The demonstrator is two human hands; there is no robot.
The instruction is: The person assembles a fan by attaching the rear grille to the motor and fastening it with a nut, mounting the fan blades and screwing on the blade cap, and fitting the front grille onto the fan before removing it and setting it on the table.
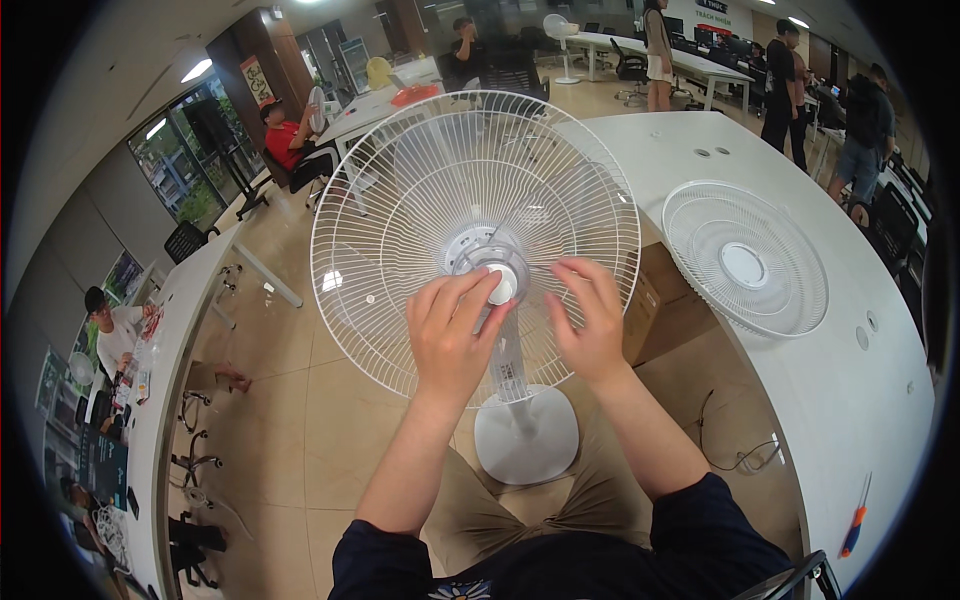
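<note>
A white standing fan is right in front of me, its round wire rear grille [350,200] facing me and see-through blades [560,205] at its middle. My left hand [447,330] grips a small round white knob [502,287] at the hub, thumb below and fingers over its left side. Just right of the hub, my right hand [588,325] holds nothing, thumb and fingers curved and apart. Below the hands, the fan's pole [508,365] runs down to its white base [527,440] on the floor between my legs.
The white front grille [690,240] lies on the curved white table [800,390] at my right. A screwdriver [855,530] with an orange and blue handle lies nearer. Under the table are a cardboard box [645,310] and a loose cable [745,458]. Other people sit and stand farther off.
</note>
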